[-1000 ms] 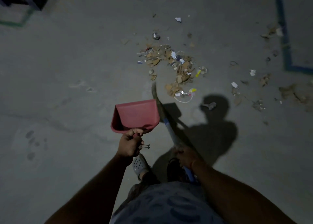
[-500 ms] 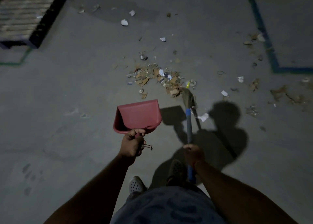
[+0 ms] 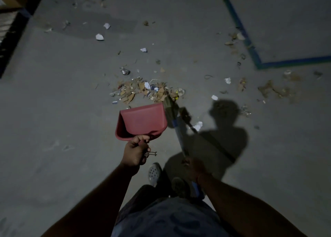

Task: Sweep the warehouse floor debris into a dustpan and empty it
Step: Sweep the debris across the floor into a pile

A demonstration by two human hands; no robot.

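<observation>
My left hand (image 3: 134, 151) has its fingers curled round the handle of the red dustpan (image 3: 142, 120), which looks empty. The debris pile (image 3: 143, 90) lies just beyond its lip, unswept. My right hand (image 3: 194, 167) grips the broom (image 3: 176, 124); scattered scraps remain rightward.

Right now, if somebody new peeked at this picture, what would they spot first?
Probably the red dustpan in the middle, gripped by the left hand at its handle. Just beyond its front edge lies a pile of cardboard and paper scraps on the grey floor. The right hand holds a blue-handled broom whose bristles reach the pile's right end.
</observation>
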